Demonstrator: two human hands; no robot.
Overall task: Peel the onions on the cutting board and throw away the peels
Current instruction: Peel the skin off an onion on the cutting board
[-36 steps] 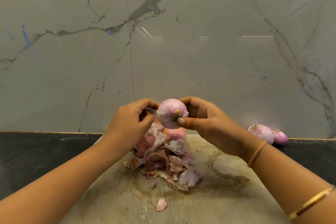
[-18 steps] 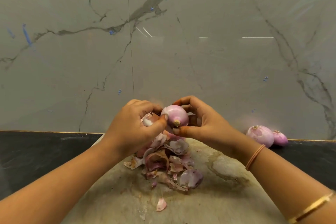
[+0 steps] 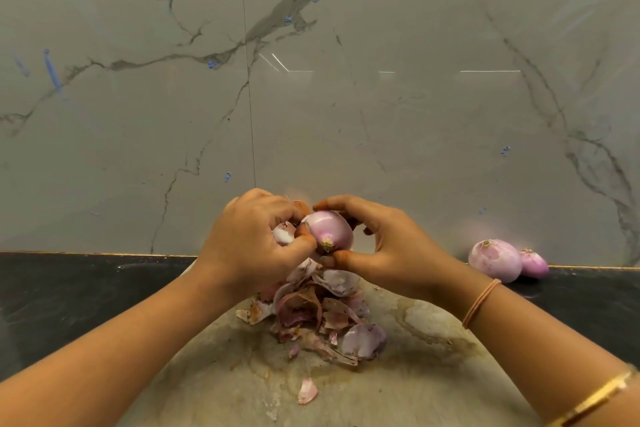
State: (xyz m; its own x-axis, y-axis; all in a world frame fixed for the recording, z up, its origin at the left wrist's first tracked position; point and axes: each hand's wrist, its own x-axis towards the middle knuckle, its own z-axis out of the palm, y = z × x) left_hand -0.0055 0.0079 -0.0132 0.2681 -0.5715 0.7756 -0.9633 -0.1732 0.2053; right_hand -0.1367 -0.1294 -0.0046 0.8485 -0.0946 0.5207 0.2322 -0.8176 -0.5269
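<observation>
A worn, stained cutting board (image 3: 398,388) lay on a dark desk (image 3: 69,291) that ended against a grey marble wall (image 3: 346,114). Bare board lay nearer the viewer. Both forearms reached forward and met above a heap of papery pink peels (image 3: 322,315). The right hand (image 3: 388,246) curled around a smooth purple onion (image 3: 329,230), root end facing the camera. The left hand (image 3: 252,243) pinched a loose flap of skin beside it. Two more onions (image 3: 505,260) rested on the desk against the wall, at right.
</observation>
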